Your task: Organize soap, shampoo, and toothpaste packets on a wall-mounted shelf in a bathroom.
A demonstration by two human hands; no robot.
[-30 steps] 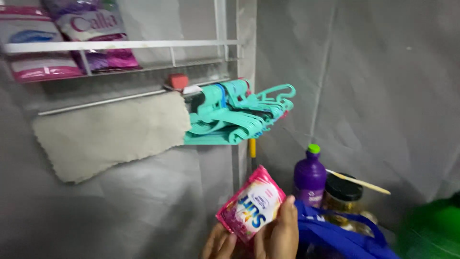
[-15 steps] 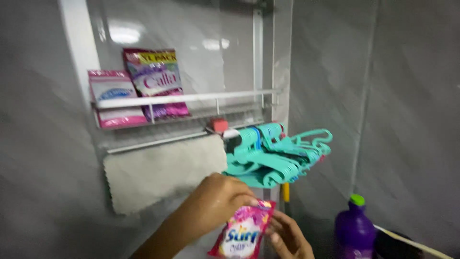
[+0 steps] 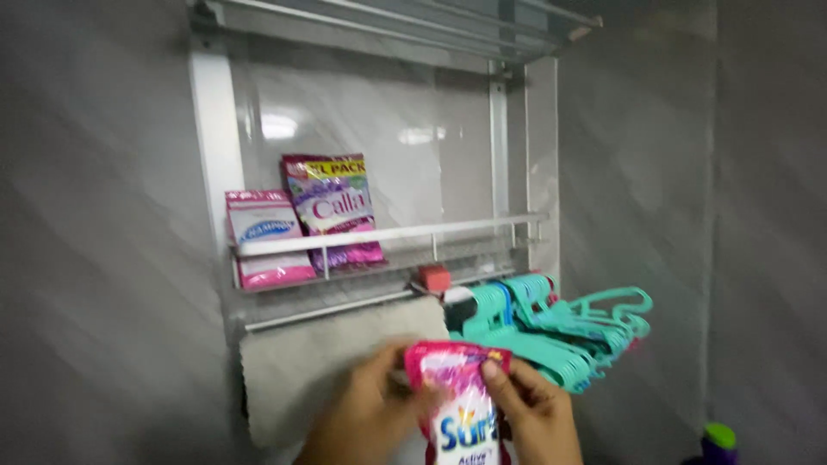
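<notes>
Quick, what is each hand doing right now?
Left hand: closed on the pink plastic detergent sachet, gripping its left edge.
Right hand: closed on the same sachet, thumb pinching its top right corner.

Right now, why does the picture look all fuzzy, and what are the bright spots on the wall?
Head view: the whole picture is motion-blurred, most on both hands, left and right, and the pink sachet they hold. The bright spots are lamp glare on the glossy panel behind the shelf. The corners look dim.
</notes>
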